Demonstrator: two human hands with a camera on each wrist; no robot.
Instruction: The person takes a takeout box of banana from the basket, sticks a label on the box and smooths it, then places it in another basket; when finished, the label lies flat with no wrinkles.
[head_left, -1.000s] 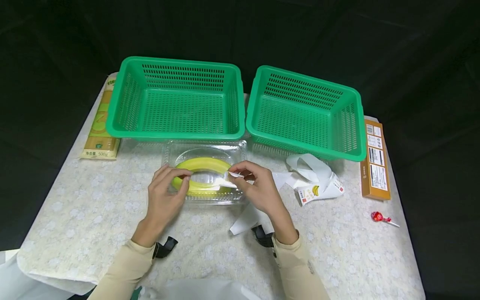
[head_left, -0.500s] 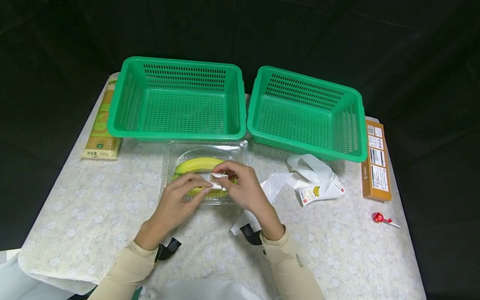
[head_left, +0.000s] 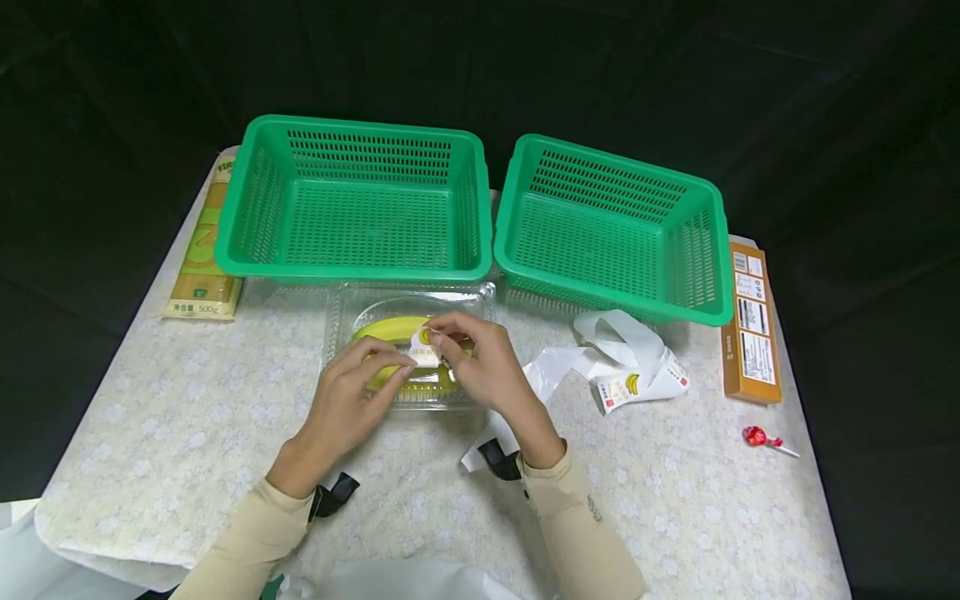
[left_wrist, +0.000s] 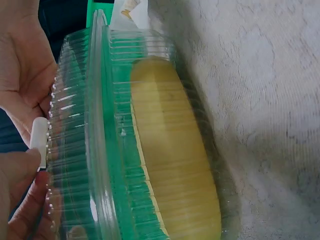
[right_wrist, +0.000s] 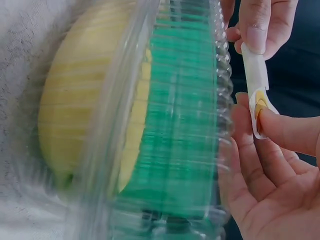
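Observation:
Bananas (head_left: 390, 328) lie inside a closed clear plastic box (head_left: 341, 312) in front of the left basket. Above its lid, both hands pinch a small white label with a banana print (head_left: 424, 353). The left hand (head_left: 348, 408) holds the label's left end between thumb and fingertips. The right hand (head_left: 491, 367) grips the other end. In the right wrist view, the right thumb presses on the label's yellow print (right_wrist: 261, 102). The left wrist view shows a banana (left_wrist: 172, 145) through the ribbed box wall, with the white label (left_wrist: 39, 135) beside the lid.
Two green baskets (head_left: 352, 273) (head_left: 615, 296) stand at the back. A yellow noodle pack (head_left: 201, 250) lies left; an orange box (head_left: 750, 325) and a red lollipop (head_left: 756, 436) lie right. A crumpled white printed strip (head_left: 645, 379) trails behind the right forearm.
Both hands have come closer together over the box; the left moved right and the right moved left. The label between them has turned so that its banana print shows.

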